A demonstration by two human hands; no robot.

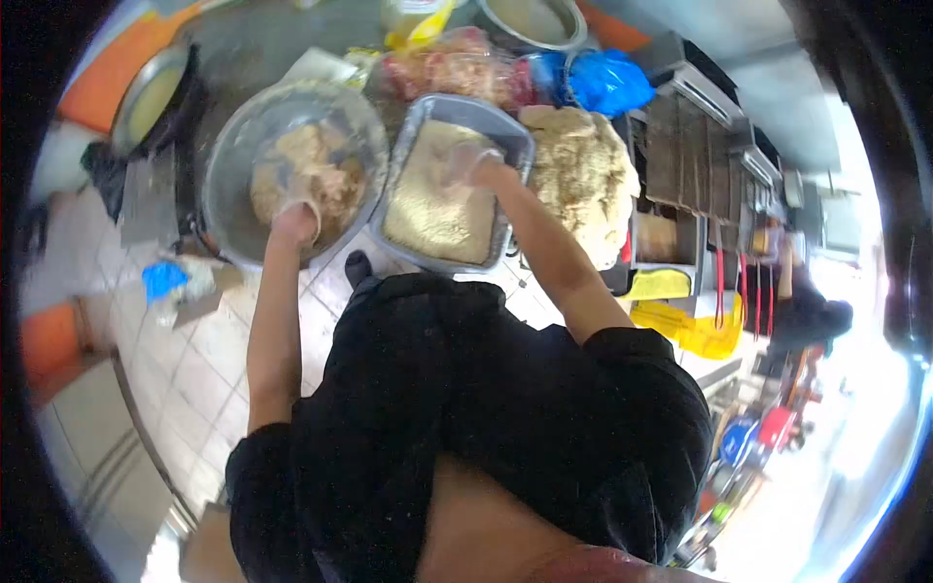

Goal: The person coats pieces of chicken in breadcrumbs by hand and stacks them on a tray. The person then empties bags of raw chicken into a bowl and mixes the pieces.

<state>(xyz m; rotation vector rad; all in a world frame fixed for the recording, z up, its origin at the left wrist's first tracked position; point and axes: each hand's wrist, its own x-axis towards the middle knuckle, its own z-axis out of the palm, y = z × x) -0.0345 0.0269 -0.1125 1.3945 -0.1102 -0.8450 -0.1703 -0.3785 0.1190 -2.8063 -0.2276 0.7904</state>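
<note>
My left hand (pixel 303 206), in what looks like a thin clear glove, reaches into a large round metal bowl (pixel 222 175). Inside the bowl lies a wet, pale-brown mass of lumpy pieces (pixel 340 185); they look like battered meat, though I cannot be sure. My fingers there are blurred and partly hidden among the pieces. A grey rectangular tub (pixel 526 146) of pale, flour-like powder (pixel 432 219) stands just right of the bowl. Over its far right part is my right hand (pixel 473 163), smeared by motion and also apparently gloved, its fingers at the powder.
A big heap of pale, floury lumps (pixel 581 180) sits right of the tub. Behind are bagged reddish pieces (pixel 457 70), a blue plastic bag (pixel 610 82) and a metal basin (pixel 533 21). Another pan (pixel 154 97) stands far left. At right, a person (pixel 807 306) is beyond yellow trays (pixel 695 325).
</note>
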